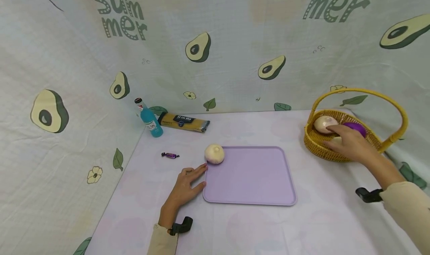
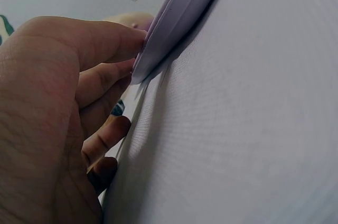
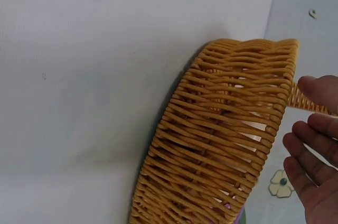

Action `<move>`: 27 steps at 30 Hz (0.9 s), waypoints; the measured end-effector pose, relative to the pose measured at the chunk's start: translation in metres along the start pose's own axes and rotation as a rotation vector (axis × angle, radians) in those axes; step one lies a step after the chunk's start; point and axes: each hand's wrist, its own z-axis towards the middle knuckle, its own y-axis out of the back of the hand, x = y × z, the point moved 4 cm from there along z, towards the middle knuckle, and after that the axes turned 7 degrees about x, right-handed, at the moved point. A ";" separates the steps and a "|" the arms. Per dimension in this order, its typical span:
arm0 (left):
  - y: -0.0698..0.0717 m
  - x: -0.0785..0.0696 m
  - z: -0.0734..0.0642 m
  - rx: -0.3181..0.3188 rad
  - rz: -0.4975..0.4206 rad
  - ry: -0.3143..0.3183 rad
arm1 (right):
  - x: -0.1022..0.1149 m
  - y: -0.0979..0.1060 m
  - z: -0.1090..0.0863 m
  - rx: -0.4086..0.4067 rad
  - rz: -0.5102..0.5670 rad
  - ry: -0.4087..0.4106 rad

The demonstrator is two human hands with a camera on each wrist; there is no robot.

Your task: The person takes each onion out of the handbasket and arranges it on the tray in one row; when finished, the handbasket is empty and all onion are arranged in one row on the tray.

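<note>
My left hand (image 1: 186, 184) lies at the left side of the lilac tray (image 1: 250, 176), fingertips touching its rim, seen edge-on in the left wrist view. A cream-coloured round bulb (image 1: 214, 154) with a small nub sits on the tray's far left corner, just beyond those fingertips. My right hand (image 1: 349, 141) reaches over the yellow wicker basket (image 1: 319, 150), its thumb and fingers spread apart. Close to its fingertips inside the basket is a pinkish-white bulb (image 1: 325, 124). A purple round thing (image 1: 357, 128) and a pale piece lie there partly hidden by the hand.
Left of the tray lies a small purple wrapped candy (image 1: 170, 155). Behind it are a blue bottle (image 1: 150, 118) and a yellow pasta packet (image 1: 184, 122). The basket's tall handle (image 1: 361, 91) arches over its opening. A printed cloth (image 1: 231, 83) hangs along the back.
</note>
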 end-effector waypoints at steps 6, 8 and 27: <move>0.000 0.000 0.000 -0.009 -0.012 -0.009 | -0.014 0.001 0.000 0.019 -0.010 -0.016; 0.000 0.000 0.000 -0.015 -0.012 -0.014 | -0.017 0.001 -0.001 0.024 -0.023 -0.015; -0.004 0.005 -0.001 -0.028 0.012 -0.036 | -0.034 -0.006 -0.001 0.092 -0.048 -0.078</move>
